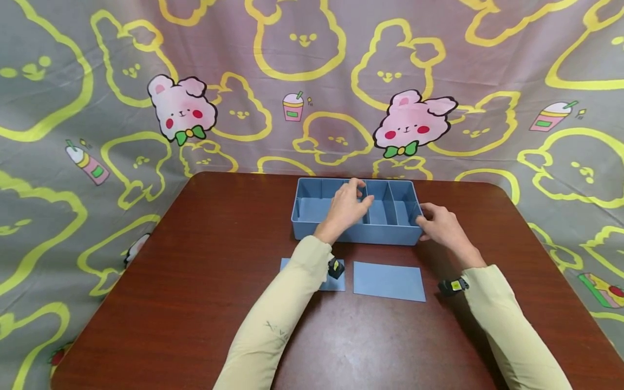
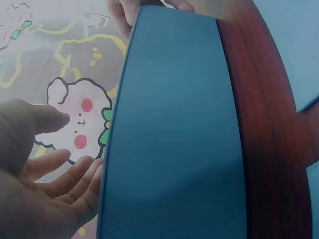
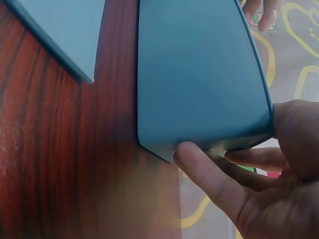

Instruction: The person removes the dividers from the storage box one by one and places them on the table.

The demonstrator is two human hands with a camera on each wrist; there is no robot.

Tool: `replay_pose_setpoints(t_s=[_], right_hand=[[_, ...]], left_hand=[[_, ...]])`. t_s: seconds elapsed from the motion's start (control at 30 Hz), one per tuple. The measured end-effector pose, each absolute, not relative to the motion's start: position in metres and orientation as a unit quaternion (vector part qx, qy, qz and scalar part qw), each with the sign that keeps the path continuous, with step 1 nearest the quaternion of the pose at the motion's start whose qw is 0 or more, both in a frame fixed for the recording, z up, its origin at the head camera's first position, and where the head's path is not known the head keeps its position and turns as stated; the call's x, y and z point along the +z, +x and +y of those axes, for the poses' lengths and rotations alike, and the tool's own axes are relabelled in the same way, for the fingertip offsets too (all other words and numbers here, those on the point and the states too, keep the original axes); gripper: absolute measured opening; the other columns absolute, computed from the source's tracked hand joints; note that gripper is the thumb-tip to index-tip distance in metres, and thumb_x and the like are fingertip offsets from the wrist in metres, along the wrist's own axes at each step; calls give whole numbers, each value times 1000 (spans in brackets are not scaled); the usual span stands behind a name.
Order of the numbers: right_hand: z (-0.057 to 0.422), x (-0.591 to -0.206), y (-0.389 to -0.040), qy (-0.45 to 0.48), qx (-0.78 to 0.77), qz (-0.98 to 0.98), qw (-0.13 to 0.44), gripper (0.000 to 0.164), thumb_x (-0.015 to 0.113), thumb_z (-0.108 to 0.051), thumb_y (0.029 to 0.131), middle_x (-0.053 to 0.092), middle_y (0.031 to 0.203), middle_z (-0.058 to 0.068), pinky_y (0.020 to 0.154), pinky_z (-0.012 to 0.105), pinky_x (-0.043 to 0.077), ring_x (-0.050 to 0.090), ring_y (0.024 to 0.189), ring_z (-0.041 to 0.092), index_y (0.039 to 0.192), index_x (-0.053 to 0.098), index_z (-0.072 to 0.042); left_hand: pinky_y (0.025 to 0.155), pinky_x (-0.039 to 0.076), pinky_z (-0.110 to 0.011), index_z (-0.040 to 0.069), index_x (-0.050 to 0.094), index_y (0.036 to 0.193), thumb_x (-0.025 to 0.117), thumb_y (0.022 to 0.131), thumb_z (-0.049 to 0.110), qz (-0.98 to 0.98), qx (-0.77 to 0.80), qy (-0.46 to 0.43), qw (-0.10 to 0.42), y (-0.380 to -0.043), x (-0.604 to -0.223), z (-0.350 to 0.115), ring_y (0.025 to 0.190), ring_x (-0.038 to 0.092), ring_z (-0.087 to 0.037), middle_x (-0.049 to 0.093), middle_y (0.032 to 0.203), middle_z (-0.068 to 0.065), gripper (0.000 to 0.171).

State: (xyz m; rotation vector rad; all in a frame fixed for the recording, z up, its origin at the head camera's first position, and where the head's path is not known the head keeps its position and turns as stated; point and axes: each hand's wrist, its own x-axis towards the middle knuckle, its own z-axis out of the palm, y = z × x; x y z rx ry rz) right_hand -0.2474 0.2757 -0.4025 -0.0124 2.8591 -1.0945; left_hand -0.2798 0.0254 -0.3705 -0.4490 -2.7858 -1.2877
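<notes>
Blue box (image 1: 380, 234): likely divider (image 1: 390, 203) step. Left grip (image 1: 345, 205) half-open, empty; right grip (image 1: 442, 226) touching, hold unclear. Next: probably pinch divider.

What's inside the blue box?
Upright dividers split the blue box into compartments; its floor shows at both ends. The left hand covers part of the middle; what's beneath can't be seen.

The table (image 1: 219, 260) is dark red-brown and wood-grained, with rounded far corners. Toward its back stands a blue divided box (image 1: 380, 234). Nearer lie the right panel (image 1: 389, 282), blue and rectangular, and just beside it the left panel (image 1: 335, 284), partly hidden but probably the same shape.
</notes>
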Motion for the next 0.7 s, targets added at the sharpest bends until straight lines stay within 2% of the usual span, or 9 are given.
replay_pose_setpoints(t_s=[0.33,0.7], right_hand=[[275,-401,-248,-7,-351,936,38,53,46,-17,97,56,128,34,70,38,60,74,73,26,144,39,5],[276,-402,-247,-5,-352,935,39,53,46,-18,97,56,127,33,71,40,59,73,72,24,144,39,5]], left_hand=[[80,48,-36,16,48,135,59,97,38,-907,-405,-119,-7,-290,-373,33,100,56,-20,58,123,-8,45],[82,48,-36,17,47,136,61,96,38,-907,-410,-92,-27,-295,-379,41,101,55,-19,56,120,-5,47]])
